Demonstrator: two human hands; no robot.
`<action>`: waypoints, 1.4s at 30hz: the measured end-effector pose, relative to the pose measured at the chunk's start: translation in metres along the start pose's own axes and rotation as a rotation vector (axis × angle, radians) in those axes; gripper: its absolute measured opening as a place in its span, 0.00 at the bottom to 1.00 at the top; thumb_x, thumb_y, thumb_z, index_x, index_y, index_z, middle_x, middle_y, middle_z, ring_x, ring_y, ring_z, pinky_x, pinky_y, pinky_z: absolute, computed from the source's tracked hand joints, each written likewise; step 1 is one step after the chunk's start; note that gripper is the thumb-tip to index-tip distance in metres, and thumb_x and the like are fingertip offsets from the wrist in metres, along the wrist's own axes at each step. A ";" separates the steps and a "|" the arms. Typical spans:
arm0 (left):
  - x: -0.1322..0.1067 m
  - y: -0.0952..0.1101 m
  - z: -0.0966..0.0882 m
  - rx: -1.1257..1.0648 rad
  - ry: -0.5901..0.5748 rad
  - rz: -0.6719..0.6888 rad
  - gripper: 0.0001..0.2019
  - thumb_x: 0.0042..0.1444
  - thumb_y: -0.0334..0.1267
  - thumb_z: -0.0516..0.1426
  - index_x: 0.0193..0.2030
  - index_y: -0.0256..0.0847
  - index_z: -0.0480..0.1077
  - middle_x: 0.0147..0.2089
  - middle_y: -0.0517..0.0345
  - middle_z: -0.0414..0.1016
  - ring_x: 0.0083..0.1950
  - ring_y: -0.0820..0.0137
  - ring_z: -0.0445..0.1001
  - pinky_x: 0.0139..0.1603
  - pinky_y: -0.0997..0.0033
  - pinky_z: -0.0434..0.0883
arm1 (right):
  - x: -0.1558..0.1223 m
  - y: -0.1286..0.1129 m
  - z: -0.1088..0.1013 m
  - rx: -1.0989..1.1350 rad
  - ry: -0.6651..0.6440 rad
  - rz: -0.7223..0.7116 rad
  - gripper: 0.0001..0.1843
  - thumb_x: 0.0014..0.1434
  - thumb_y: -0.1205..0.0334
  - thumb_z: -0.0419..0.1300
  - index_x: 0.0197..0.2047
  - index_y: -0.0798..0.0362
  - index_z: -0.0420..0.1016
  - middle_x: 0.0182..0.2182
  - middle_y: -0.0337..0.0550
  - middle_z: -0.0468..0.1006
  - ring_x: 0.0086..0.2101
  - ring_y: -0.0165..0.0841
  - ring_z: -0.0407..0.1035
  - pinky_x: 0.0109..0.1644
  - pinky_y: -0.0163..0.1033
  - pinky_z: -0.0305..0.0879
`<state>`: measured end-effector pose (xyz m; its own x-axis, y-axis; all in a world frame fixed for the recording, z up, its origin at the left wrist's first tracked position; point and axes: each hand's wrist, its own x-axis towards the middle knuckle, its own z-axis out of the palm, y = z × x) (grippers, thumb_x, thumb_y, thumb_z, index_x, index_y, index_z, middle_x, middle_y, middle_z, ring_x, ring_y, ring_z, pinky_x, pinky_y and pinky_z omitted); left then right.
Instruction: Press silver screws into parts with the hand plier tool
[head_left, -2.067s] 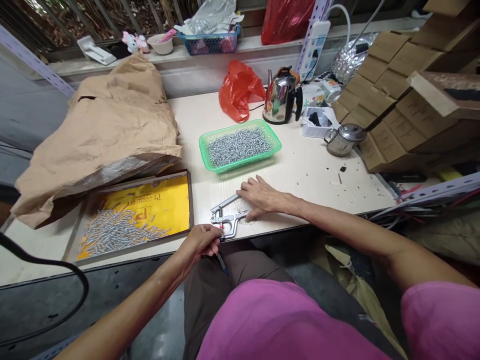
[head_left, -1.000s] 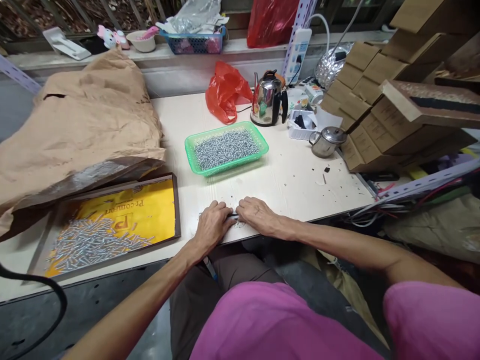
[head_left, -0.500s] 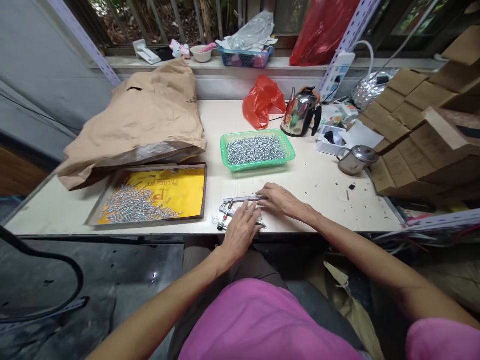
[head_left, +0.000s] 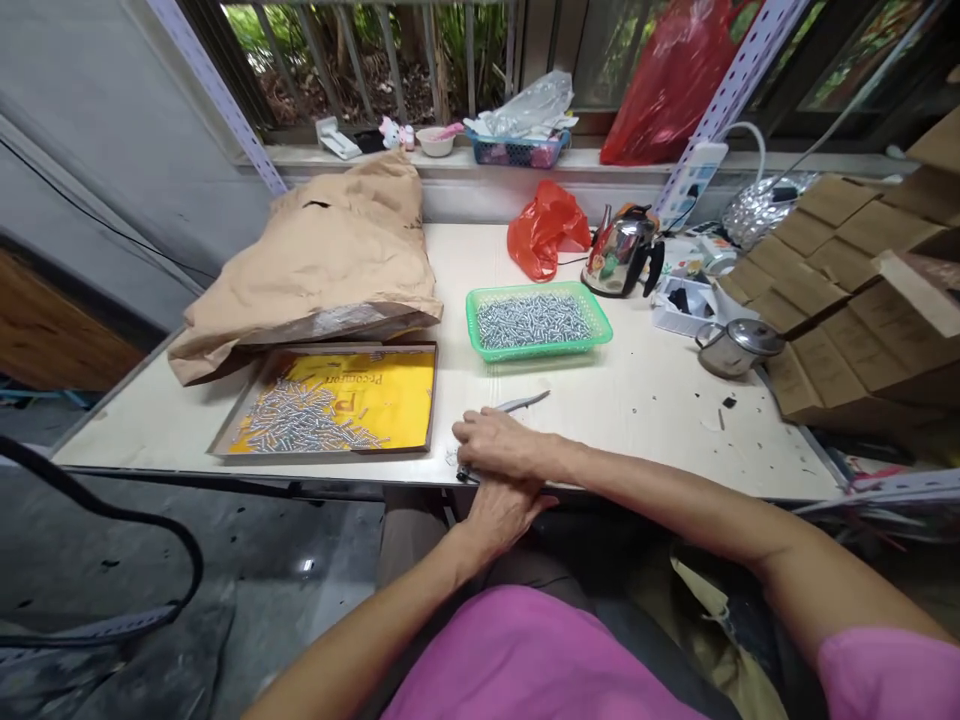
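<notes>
"Edges first: what room do we have on the bench (head_left: 637,425)?"

"Pale top runs from the tray (head_left: 433,400) rightward to the metal pot (head_left: 727,352), and a strip lies between us and the green basket (head_left: 547,352). Dark scraps dot the right side, and cartons (head_left: 862,340) close off that end. Our left hand (head_left: 504,512) is right at the near edge, its wrist out past it."

"Any writing we can read?"

"On the yellow sheet (head_left: 405,385) in the tray we make out 'comfort', upside down, with a large letter like a P on its near side. Loose metal pieces (head_left: 300,425) hide the sheet's left part. Print on the cartons is too faint for us."

"And the metal tool (head_left: 525,402)?"

"By the near edge, right of the tray. One slim arm of it points far and right; our right hand (head_left: 499,443) covers most of the rest."

"Are we gripping it?"

"We cannot tell. Our right fingers curl narrowly over it, that hand lying across the left one. Our left fingers are hidden underneath; only the thumb juts out to the right."
</notes>
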<state>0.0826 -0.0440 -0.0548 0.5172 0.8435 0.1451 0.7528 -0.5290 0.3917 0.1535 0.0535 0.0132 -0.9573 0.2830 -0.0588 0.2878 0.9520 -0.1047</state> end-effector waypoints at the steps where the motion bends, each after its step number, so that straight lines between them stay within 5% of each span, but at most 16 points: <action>1: -0.001 0.000 0.002 -0.005 -0.001 -0.012 0.20 0.61 0.45 0.54 0.57 0.39 0.67 0.56 0.43 0.72 0.58 0.51 0.70 0.58 0.48 0.66 | 0.005 -0.005 0.005 0.000 -0.009 -0.035 0.05 0.60 0.67 0.59 0.33 0.52 0.76 0.39 0.46 0.72 0.40 0.36 0.60 0.41 0.40 0.56; 6: -0.001 -0.004 0.003 -0.063 0.013 -0.014 0.21 0.61 0.44 0.55 0.59 0.39 0.66 0.57 0.46 0.73 0.58 0.54 0.70 0.57 0.53 0.68 | 0.018 -0.009 0.018 0.166 0.084 -0.053 0.07 0.63 0.71 0.54 0.36 0.55 0.73 0.34 0.43 0.73 0.34 0.31 0.63 0.40 0.36 0.61; 9: 0.002 -0.004 0.002 -0.082 0.058 0.006 0.21 0.61 0.45 0.55 0.59 0.42 0.66 0.58 0.48 0.71 0.61 0.55 0.68 0.60 0.53 0.66 | 0.016 0.003 -0.004 0.254 0.347 0.020 0.10 0.67 0.68 0.49 0.43 0.56 0.72 0.37 0.44 0.73 0.37 0.29 0.66 0.41 0.34 0.64; 12: 0.005 -0.002 -0.003 -0.053 0.137 0.049 0.21 0.61 0.47 0.55 0.59 0.43 0.65 0.61 0.47 0.68 0.66 0.56 0.62 0.64 0.50 0.61 | 0.007 0.043 -0.039 0.257 0.767 0.230 0.12 0.67 0.66 0.48 0.46 0.54 0.72 0.38 0.45 0.75 0.40 0.31 0.68 0.46 0.38 0.66; 14: 0.007 -0.004 -0.014 -0.042 0.212 0.079 0.18 0.62 0.46 0.54 0.56 0.41 0.67 0.60 0.47 0.69 0.65 0.59 0.63 0.64 0.54 0.62 | -0.003 0.082 -0.055 0.141 0.839 0.419 0.12 0.66 0.64 0.50 0.46 0.55 0.74 0.40 0.47 0.75 0.41 0.34 0.69 0.48 0.41 0.66; 17: 0.006 -0.026 -0.047 0.002 0.385 0.034 0.12 0.64 0.37 0.51 0.50 0.39 0.71 0.53 0.47 0.74 0.57 0.63 0.70 0.58 0.61 0.69 | -0.021 0.129 -0.060 0.024 0.670 0.584 0.12 0.64 0.62 0.55 0.46 0.55 0.77 0.42 0.51 0.76 0.44 0.40 0.70 0.50 0.48 0.67; 19: 0.004 -0.057 -0.074 0.060 0.490 -0.111 0.13 0.64 0.32 0.49 0.48 0.38 0.73 0.47 0.47 0.76 0.50 0.64 0.72 0.51 0.63 0.72 | -0.034 0.133 -0.052 0.020 0.609 0.609 0.15 0.63 0.61 0.56 0.50 0.54 0.76 0.48 0.53 0.74 0.47 0.43 0.69 0.51 0.50 0.68; 23: 0.002 -0.130 -0.109 0.115 0.438 -0.263 0.13 0.61 0.32 0.50 0.43 0.39 0.76 0.45 0.48 0.77 0.46 0.61 0.72 0.47 0.59 0.73 | -0.060 0.075 -0.024 0.245 0.571 0.531 0.16 0.66 0.60 0.51 0.53 0.51 0.74 0.46 0.49 0.74 0.42 0.37 0.71 0.45 0.44 0.71; 27: 0.007 -0.171 -0.106 0.071 0.218 -0.216 0.15 0.61 0.34 0.48 0.43 0.42 0.77 0.48 0.49 0.78 0.47 0.60 0.72 0.47 0.59 0.72 | -0.077 0.001 0.008 0.449 0.414 0.508 0.15 0.68 0.62 0.49 0.51 0.51 0.74 0.41 0.46 0.74 0.40 0.33 0.72 0.45 0.38 0.71; 31: 0.011 -0.176 -0.102 0.102 0.134 -0.184 0.15 0.62 0.39 0.48 0.42 0.40 0.75 0.44 0.47 0.77 0.45 0.59 0.69 0.46 0.60 0.70 | -0.081 -0.027 0.031 0.404 0.328 0.588 0.16 0.66 0.64 0.52 0.57 0.48 0.67 0.44 0.46 0.71 0.42 0.33 0.70 0.44 0.37 0.69; 37: 0.016 -0.159 -0.115 0.280 -0.027 -0.186 0.12 0.62 0.34 0.48 0.32 0.40 0.71 0.37 0.47 0.71 0.43 0.59 0.67 0.42 0.61 0.67 | -0.074 -0.022 0.037 0.206 0.197 0.624 0.11 0.66 0.68 0.50 0.48 0.52 0.71 0.37 0.44 0.72 0.37 0.32 0.67 0.39 0.35 0.62; 42: 0.020 -0.153 -0.125 0.414 -0.195 -0.149 0.12 0.61 0.26 0.46 0.34 0.39 0.70 0.38 0.46 0.70 0.44 0.59 0.66 0.40 0.63 0.67 | -0.072 -0.018 0.036 0.133 0.107 0.584 0.12 0.67 0.69 0.48 0.43 0.53 0.72 0.36 0.43 0.71 0.34 0.30 0.64 0.36 0.35 0.55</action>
<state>-0.0732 0.0659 0.0016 0.4278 0.9009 -0.0734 0.9031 -0.4293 -0.0055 0.2186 0.0119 -0.0166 -0.6357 0.7707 -0.0439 0.7602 0.6153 -0.2086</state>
